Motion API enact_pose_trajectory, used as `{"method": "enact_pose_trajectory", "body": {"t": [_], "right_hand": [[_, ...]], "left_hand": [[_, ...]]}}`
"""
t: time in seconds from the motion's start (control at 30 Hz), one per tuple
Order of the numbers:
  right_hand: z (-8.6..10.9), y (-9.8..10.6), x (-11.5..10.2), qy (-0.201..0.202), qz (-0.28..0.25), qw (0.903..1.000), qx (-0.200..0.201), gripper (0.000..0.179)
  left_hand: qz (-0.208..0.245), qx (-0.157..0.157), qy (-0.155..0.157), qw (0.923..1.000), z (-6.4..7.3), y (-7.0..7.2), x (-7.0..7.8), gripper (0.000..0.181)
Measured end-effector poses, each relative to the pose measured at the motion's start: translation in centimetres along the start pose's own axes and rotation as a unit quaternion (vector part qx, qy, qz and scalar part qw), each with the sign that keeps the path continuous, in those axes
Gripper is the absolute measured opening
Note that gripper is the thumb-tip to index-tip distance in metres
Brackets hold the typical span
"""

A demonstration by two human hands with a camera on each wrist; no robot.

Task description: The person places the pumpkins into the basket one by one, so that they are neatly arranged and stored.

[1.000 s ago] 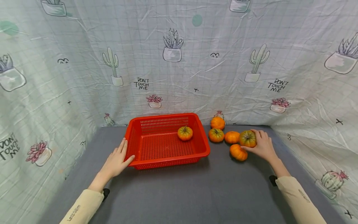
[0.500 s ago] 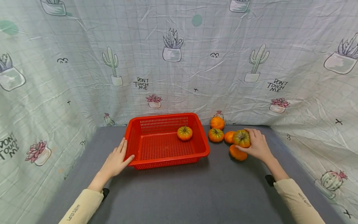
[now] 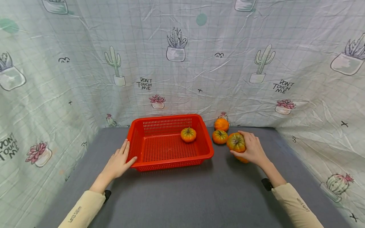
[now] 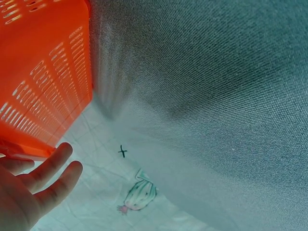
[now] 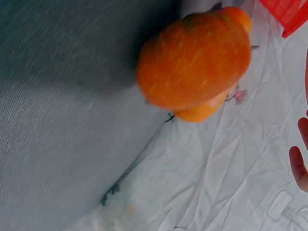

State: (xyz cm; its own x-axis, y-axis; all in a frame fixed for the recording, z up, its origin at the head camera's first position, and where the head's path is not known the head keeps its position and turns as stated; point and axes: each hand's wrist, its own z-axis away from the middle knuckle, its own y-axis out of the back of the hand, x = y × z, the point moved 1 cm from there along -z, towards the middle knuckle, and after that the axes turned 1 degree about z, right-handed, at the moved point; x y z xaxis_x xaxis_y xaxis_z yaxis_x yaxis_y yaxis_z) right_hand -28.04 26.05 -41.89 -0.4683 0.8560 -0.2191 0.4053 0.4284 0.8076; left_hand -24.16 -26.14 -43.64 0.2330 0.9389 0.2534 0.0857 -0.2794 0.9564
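My right hand [image 3: 251, 150] grips a green-and-orange pumpkin [image 3: 235, 142] above the table, right of the red basket [image 3: 168, 148]. Under it an orange pumpkin [image 3: 242, 160] is partly covered. In the right wrist view an orange pumpkin [image 5: 195, 62] fills the upper middle, and only fingertips [image 5: 299, 166] show at the right edge. My left hand [image 3: 115, 164] rests against the basket's left end, fingers fairly straight, thumb on the near left corner. The left wrist view shows its fingers [image 4: 55, 178] beside the basket's rim. One small pumpkin [image 3: 188, 135] sits inside the basket, towards the right.
An orange pumpkin [image 3: 221, 125] and a green-orange pumpkin [image 3: 220, 137] stand close to the basket's right side. Grey cloth [image 3: 182, 196] covers the table. A printed curtain [image 3: 176, 85] hangs behind and along both sides.
My right hand has carried the green-and-orange pumpkin left, towards the basket. It now hides the orange pumpkin that was visible to its left. My left hand and the basket stay put.
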Motion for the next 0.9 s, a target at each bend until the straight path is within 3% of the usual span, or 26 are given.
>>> {"method": "enact_pose_trajectory", "body": {"t": [0.5, 0.9], "right_hand": [[-0.8, -1.8, -2.5, 0.027, -0.065, 0.9975, 0.000, 0.086], [-1.2, -2.6, -4.4, 0.022, -0.100, 0.9946, 0.010, 0.087]], "left_hand": [[-0.003, 0.000, -0.002, 1.0000, 0.1, 0.3, 0.2, 0.080], [-0.003, -0.002, 0.001, 1.0000, 0.1, 0.5, 0.4, 0.081]]}}
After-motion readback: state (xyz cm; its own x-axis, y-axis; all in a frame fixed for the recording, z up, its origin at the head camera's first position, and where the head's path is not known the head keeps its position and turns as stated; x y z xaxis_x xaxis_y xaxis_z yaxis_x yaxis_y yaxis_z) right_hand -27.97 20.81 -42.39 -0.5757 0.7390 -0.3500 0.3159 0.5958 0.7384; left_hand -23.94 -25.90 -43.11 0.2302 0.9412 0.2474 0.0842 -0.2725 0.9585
